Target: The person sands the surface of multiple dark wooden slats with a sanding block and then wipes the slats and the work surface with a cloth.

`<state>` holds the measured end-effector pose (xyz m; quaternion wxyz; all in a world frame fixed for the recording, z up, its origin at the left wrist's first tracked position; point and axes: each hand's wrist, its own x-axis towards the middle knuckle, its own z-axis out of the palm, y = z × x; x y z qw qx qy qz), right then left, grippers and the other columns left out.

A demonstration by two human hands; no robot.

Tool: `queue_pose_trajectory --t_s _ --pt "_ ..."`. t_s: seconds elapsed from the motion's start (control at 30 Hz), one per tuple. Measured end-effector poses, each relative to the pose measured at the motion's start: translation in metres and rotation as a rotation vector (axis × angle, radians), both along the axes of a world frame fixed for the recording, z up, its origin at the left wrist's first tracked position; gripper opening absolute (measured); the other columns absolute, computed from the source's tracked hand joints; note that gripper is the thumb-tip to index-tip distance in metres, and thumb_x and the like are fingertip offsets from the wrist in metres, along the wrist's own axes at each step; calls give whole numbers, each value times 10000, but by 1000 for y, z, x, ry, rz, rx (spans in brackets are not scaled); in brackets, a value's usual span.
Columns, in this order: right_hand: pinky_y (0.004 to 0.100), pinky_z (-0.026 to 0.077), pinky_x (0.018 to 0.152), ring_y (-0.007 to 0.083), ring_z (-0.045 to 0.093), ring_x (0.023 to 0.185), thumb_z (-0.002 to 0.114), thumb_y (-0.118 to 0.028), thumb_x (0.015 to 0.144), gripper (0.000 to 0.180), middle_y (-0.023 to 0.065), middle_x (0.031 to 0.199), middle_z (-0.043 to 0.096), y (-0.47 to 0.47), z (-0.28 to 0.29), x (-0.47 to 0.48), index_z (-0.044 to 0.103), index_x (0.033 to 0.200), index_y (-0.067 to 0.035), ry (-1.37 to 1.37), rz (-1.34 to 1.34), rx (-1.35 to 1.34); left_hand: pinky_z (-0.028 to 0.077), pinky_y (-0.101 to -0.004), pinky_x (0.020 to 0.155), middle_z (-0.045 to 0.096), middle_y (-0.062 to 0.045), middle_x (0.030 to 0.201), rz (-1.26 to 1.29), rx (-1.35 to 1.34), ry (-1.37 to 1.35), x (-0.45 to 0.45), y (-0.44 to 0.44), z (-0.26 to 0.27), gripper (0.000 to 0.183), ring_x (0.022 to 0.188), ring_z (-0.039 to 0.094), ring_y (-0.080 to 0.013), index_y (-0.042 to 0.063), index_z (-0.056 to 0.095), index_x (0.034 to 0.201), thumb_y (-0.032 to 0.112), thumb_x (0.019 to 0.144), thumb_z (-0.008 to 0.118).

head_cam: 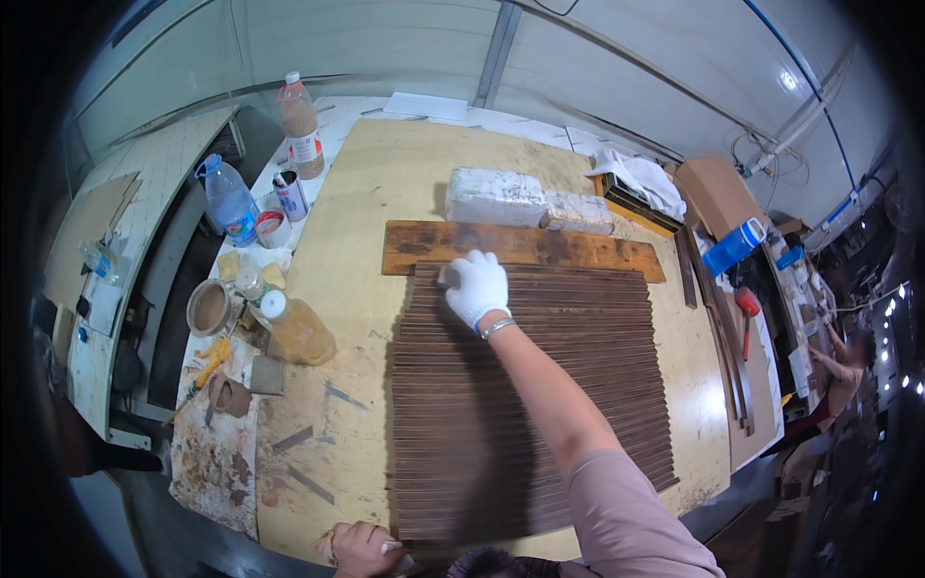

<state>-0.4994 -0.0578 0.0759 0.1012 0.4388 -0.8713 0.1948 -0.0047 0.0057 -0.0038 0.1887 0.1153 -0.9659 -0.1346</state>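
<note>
My right hand (478, 290), in a white knitted glove, rests near the top left of a dark brown panel of slatted wood strips (578, 376). Its fingers are curled over a small greyish pad (447, 277), mostly hidden beneath the glove. Bare, my left hand (361, 547) is at the panel's lower left corner, closed around a pale crumpled cloth (391, 546). A stained wooden board (520, 246) lies along the panel's far edge. Behind that board sit two blocks in whitish wrapping, one larger (496, 196) and one smaller (578, 212).
Left on the plywood-topped table (347, 289) stand a bottle of yellowish liquid (302, 331), a blue-tinted jug (230, 202) and a tall bottle (302, 134). A red-headed mallet (747, 311), a blue bottle (731, 248) and dark strips (726, 347) are at right. Another person (842, 383) works beyond.
</note>
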Motion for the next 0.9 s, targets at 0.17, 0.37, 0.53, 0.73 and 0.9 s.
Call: queue_pose_trajectory --t_s 0.17,0.37,0.53,0.73,0.9 --pt "446 528 885 321 595 1074 696 -164 770 199 103 1059 652 -1 -8 -3 746 961 -137 22 76 140 403 -413 603 523 -32 693 -16 14 17 -4 -2 -3 508 584 535 -261 145 588 717 618 720 774" --pt "454 536 864 333 623 1047 684 -222 831 137 120 1041 679 87 20 -61 770 870 -122 149 -229 368 401 -414 599 515 -35 681 25 17 2 1 3 1 509 578 533 -261 145 588 713 623 742 760" --pt "463 531 863 327 591 1091 724 -247 812 178 122 1048 670 152 26 -102 776 906 -105 175 -514 370 394 -415 597 515 -35 676 -1 -3 3 -2 0 -2 528 573 531 -262 140 585 705 637 729 762" --pt "447 534 899 352 602 1021 696 -187 781 188 128 1006 654 74 12 -17 726 956 -127 -82 13 -8 424 -429 636 546 -52 735 -13 45 -37 -3 1 12 388 630 553 -274 153 613 772 496 731 791" --pt "450 533 883 351 606 1015 675 -197 786 231 130 993 639 66 -10 17 700 994 -98 -108 144 -35 444 -440 656 567 -63 769 -4 79 -51 -6 1 19 334 668 569 -283 163 636 810 440 733 807"
